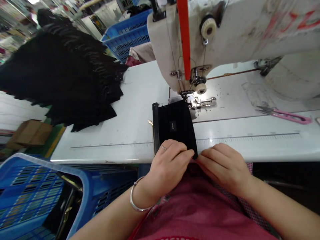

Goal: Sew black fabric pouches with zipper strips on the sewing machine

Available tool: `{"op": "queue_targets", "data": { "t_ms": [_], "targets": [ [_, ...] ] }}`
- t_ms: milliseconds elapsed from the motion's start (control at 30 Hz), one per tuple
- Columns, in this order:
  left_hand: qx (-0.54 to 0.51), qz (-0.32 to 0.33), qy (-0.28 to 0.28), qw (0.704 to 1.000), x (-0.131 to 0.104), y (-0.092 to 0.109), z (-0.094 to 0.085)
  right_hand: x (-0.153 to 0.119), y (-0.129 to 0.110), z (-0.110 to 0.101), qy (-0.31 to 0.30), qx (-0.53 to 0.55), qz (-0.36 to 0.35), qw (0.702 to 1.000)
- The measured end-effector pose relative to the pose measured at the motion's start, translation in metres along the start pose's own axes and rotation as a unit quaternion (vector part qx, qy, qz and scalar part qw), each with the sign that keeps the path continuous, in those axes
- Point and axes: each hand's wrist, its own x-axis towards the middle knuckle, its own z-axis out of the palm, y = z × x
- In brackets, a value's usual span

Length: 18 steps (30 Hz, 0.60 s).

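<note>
**One left hand (168, 164) is pinching a black zippered pouch (178, 113) at a sewing machine (237, 31)**

The left hand is gripping the pouch's near right corner between thumb and fingers, its other fingers curling over the near edge. A ring (164, 147) is circling one finger, and a silver bangle (133, 199) is hanging at the wrist. The right hand (225, 166) is holding its fingers together, bent, with the tips meeting that same corner; whether they are pinching it cannot be told.

The pouch is lying flat on the white tabletop (135, 116), showing a small label (173, 126) too fine to read. A gold-coloured zipper pull (150, 122) is sticking out at its left side. Its far right corner is reaching the presser foot (197, 101); whether the foot is pressing on it is unclear.

Behind, a red strip (183, 40) is running down the machine's head. To the right, pink-handled thread snips (291, 116) are lying beyond a printed ruler scale (250, 136).

On the far left, a pile of black fabric pieces (70, 73) is fanning out. Below, a blue plastic crate (86, 190) is holding black items (55, 213). Another blue crate (130, 33) is standing behind the table.
</note>
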Motion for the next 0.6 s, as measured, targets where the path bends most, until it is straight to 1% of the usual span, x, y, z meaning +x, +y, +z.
{"op": "queue_targets", "data": {
  "t_ms": [67,133,167,267,300,333,433,467,500,600],
  "targets": [
    [0.007,0.013,-0.003,1.0,-0.001,0.0,0.002,-0.001,0.001,0.0,0.013,0.008,-0.01,1.0],
    [-0.002,0.013,0.004,1.0,0.001,0.002,-0.002,-0.001,0.002,0.0,0.032,0.015,-0.023,0.999],
    [-0.007,0.01,0.022,1.0,0.003,0.003,-0.005,-0.001,0.003,0.0,0.037,0.017,-0.026,0.999],
    [0.002,-0.013,0.12,0.993,0.013,0.007,-0.019,0.0,0.004,0.0,0.035,0.019,-0.029,0.999],
    [0.009,-0.01,0.131,0.991,0.015,0.008,-0.021,0.001,0.004,0.0,0.035,0.02,-0.029,0.999],
    [0.015,0.001,0.114,0.993,0.016,0.007,-0.022,0.001,0.004,0.0,0.035,0.022,-0.029,0.999],
    [0.009,0.048,-0.022,0.999,0.013,0.003,-0.015,0.0,0.003,0.0,0.036,0.028,-0.03,0.999],
    [0.003,0.054,-0.053,0.997,0.011,0.001,-0.011,0.0,0.003,0.0,0.034,0.029,-0.031,0.999],
    [-0.002,0.055,-0.067,0.996,0.008,0.0,-0.007,0.0,0.003,0.0,0.034,0.027,-0.033,0.998],
    [-0.01,0.057,-0.06,0.997,0.001,-0.004,0.0,-0.001,0.004,0.0,0.037,0.021,-0.039,0.998]
  ]
}}
